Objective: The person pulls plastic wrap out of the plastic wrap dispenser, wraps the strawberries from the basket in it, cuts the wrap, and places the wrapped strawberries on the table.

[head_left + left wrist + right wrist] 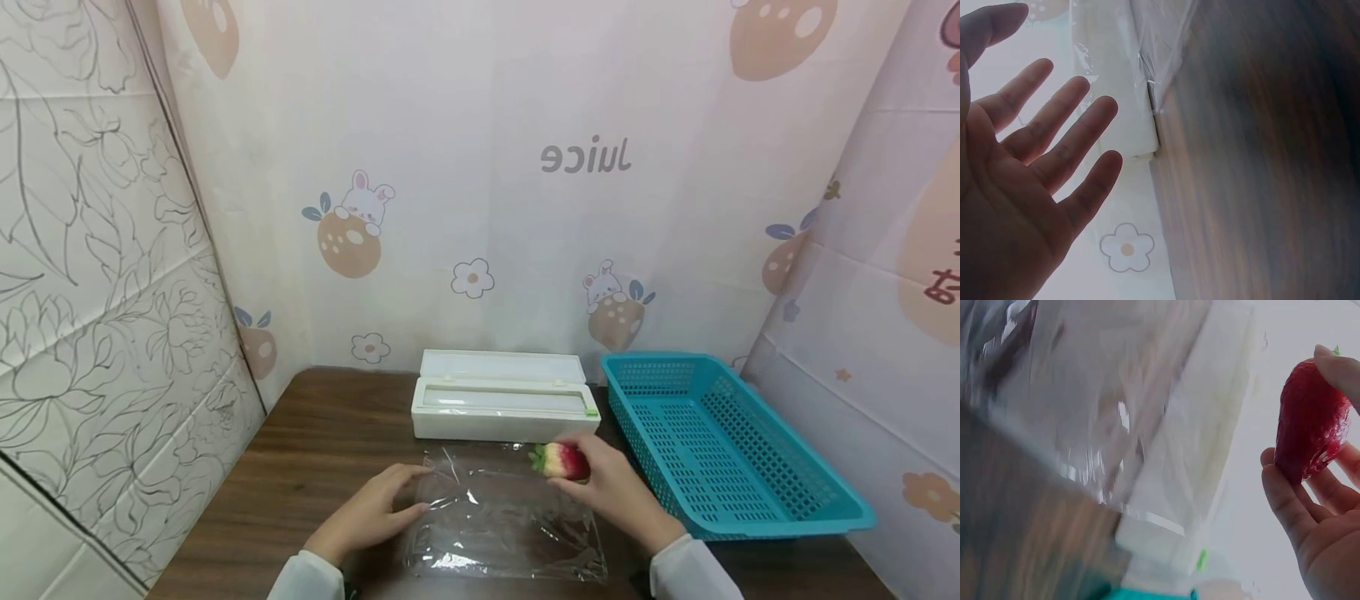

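Observation:
A red strawberry (564,462) with a pale top and green leaves is pinched between the thumb and fingers of my right hand (609,485). In the right wrist view the strawberry (1313,419) looks glossy and creased on its surface. Under it on the table lies a sheet of clear plastic wrap (510,525), wrinkled at its left edge. My left hand (382,508) is beside that edge with its fingers spread. The left wrist view shows the left hand (1029,150) holding nothing, its fingers extended.
Behind the wrap stands a white cling film dispenser box (502,421) with its lid (502,365) raised. A teal plastic basket (750,529) sits at the right on the dark wooden table (315,442). A printed curtain (480,208) hangs at the back.

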The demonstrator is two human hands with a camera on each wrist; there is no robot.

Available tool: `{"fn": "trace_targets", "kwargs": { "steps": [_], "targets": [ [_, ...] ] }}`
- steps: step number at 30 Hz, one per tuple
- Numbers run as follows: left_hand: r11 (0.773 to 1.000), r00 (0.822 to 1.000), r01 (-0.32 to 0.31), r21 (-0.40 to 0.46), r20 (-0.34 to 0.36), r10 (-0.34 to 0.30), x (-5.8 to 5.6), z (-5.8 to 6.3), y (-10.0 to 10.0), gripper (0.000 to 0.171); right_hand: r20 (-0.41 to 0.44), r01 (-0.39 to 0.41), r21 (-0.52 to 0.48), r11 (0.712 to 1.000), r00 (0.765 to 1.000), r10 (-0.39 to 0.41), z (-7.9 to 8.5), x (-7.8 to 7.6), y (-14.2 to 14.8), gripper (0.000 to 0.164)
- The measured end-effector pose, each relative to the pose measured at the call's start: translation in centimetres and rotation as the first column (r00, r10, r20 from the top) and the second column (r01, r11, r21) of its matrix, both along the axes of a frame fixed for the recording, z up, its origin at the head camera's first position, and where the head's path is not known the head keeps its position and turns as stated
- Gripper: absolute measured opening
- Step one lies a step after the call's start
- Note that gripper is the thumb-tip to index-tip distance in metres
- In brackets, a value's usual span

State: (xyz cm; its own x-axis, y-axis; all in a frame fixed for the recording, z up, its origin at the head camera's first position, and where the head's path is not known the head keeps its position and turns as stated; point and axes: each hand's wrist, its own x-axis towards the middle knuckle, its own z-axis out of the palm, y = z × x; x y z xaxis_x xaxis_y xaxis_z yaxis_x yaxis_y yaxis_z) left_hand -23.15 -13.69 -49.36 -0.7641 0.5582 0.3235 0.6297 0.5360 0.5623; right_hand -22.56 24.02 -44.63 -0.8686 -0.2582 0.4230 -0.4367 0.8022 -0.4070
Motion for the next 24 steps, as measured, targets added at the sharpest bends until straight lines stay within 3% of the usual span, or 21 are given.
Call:
{"fn": "trace_targets", "kwargs": {
  "steps": [8,14,24],
  "targets": [
    [1.0,1.0,0.0,-0.02,0.03,0.001,-0.2,0.4,0.7,0.047,0.109,-0.113,-0.022,0.993,0.987,0.115,-1.3,0.3,-3.0,0.054],
    [1.0,0.998,0.025,-0.013,0.057,-0.024,-0.2,0.1,0.9,0.051,0.152,-0.129,-0.027,0.991,0.98,0.131,-2.2,0.4,-4.1,0.053],
    [0.996,0.992,0.085,0.022,0.088,-0.087,-0.1,-0.2,2.0,0.048,0.219,-0.209,0.096,0.973,0.958,0.184,-4.9,1.4,-6.1,0.047]
  ]
}}
